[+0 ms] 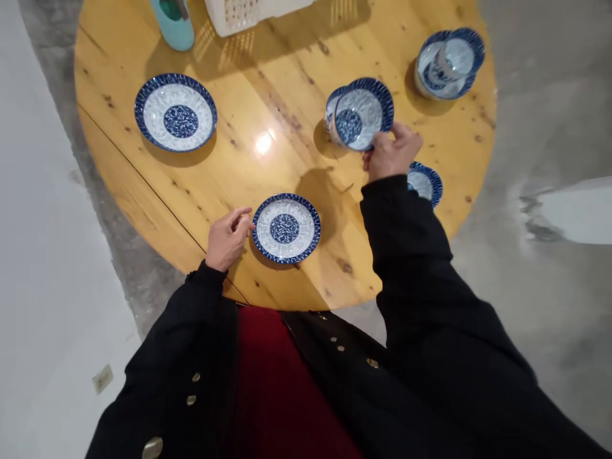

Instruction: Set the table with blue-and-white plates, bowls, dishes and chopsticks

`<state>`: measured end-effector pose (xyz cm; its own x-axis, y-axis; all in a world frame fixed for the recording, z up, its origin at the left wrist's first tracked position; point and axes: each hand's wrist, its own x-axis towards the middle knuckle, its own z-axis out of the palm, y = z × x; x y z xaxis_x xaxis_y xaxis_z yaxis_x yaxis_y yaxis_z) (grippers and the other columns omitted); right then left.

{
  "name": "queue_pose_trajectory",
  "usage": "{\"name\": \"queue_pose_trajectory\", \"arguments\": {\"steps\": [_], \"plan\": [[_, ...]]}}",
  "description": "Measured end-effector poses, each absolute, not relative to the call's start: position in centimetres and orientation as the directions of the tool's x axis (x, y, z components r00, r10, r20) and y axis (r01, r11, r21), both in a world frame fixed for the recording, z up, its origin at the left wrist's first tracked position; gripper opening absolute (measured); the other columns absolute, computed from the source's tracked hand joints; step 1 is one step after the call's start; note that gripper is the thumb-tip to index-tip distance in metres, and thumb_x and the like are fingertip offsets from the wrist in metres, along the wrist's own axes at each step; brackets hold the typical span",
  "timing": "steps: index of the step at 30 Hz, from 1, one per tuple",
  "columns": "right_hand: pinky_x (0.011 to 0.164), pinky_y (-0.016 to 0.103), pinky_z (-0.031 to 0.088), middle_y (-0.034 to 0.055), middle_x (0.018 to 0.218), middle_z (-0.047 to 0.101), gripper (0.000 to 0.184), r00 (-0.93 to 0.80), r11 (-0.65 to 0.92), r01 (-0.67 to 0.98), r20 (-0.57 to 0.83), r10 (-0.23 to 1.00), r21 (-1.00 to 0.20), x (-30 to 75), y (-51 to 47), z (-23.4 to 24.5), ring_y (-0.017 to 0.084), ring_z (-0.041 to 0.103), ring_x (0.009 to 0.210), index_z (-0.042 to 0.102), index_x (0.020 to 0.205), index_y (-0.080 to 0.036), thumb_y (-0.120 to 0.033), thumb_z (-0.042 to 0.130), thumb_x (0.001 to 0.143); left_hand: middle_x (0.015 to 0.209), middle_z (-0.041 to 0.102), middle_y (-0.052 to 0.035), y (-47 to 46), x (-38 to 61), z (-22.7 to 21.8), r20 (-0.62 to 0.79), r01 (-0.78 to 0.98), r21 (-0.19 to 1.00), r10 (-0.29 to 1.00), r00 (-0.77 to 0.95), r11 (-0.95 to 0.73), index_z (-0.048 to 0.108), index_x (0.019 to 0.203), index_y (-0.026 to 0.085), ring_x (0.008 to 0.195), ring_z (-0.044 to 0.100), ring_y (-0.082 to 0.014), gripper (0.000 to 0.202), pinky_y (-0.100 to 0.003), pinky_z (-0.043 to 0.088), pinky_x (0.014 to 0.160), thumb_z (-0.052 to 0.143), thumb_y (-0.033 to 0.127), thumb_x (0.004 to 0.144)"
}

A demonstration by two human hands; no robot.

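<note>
My right hand [391, 153] grips the edge of a blue-and-white plate [363, 113] and holds it tilted up above a small bowl [331, 109] on the round wooden table [268, 83]. My left hand [228, 237] rests on the table with fingers curled, its fingertips touching the left rim of another blue-and-white plate [285, 227] that lies flat near the front edge. Both arms wear black sleeves.
A third plate [175, 112] lies flat at the left. A stack of blue-and-white dishes [448, 62] stands at the far right. A small dish [425, 183] peeks out behind my right forearm. A teal container [174, 23] and a white basket [248, 13] stand at the back edge.
</note>
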<state>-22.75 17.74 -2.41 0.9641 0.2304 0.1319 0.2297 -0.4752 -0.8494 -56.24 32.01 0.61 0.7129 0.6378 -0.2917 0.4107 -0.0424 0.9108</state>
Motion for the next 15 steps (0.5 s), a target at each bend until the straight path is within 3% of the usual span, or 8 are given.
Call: {"name": "queue_pose_trajectory", "arguments": {"steps": [3, 7, 10, 15], "plan": [[0.038, 0.02, 0.033, -0.0083, 0.051, 0.044, 0.007, 0.958, -0.415, 0.179, 0.061, 0.281, -0.892, -30.7, 14.7, -0.5, 0.009, 0.045, 0.04, 0.064, 0.089, -0.018, -0.022, 0.059, 0.085, 0.081, 0.071, -0.0052, 32.7, -54.2, 1.0, -0.246, 0.324, 0.945, 0.544, 0.802, -0.051, 0.07, 0.112, 0.012, 0.063, 0.062, -0.0104, 0.034, -0.024, 0.052, 0.065, 0.05, 0.032, 0.092], [0.032, 0.019, 0.03, -0.0095, 0.047, 0.045, 0.026, 0.953, -0.419, 0.021, -0.109, 0.283, -0.908, -39.7, 12.3, -0.3, 0.01, 0.045, 0.034, 0.065, 0.096, -0.017, -0.036, 0.063, 0.079, 0.084, 0.072, -0.0047, 32.8, -51.8, 0.4, -0.218, 0.26, 0.961, 0.317, 0.923, -0.096, 0.069, 0.121, 0.014, 0.064, 0.063, -0.011, 0.039, -0.025, 0.052, 0.067, 0.05, 0.037, 0.095], [0.03, 0.019, 0.031, -0.0098, 0.045, 0.045, 0.027, 0.953, -0.436, -0.074, -0.193, 0.235, -0.897, -43.4, 12.0, -1.2, 0.01, 0.044, 0.033, 0.064, 0.095, -0.017, -0.037, 0.061, 0.077, 0.081, 0.073, -0.0037, 32.7, -50.8, -0.6, -0.228, 0.271, 0.94, 0.207, 0.951, -0.209, 0.068, 0.126, 0.015, 0.066, 0.064, -0.0132, 0.043, -0.027, 0.051, 0.072, 0.05, 0.038, 0.095], [0.031, 0.019, 0.032, -0.0097, 0.043, 0.045, 0.022, 0.958, -0.453, -0.144, -0.239, 0.159, -0.88, -46.0, 12.4, -3.0, 0.011, 0.045, 0.033, 0.062, 0.09, -0.017, -0.034, 0.059, 0.076, 0.094, 0.076, -0.0058, 33.2, -50.0, -2.1, -0.223, 0.276, 0.829, 0.165, 0.961, -0.486, 0.074, 0.12, 0.018, 0.089, 0.067, -0.0193, 0.039, -0.03, 0.047, 0.084, 0.051, 0.028, 0.09]]}}
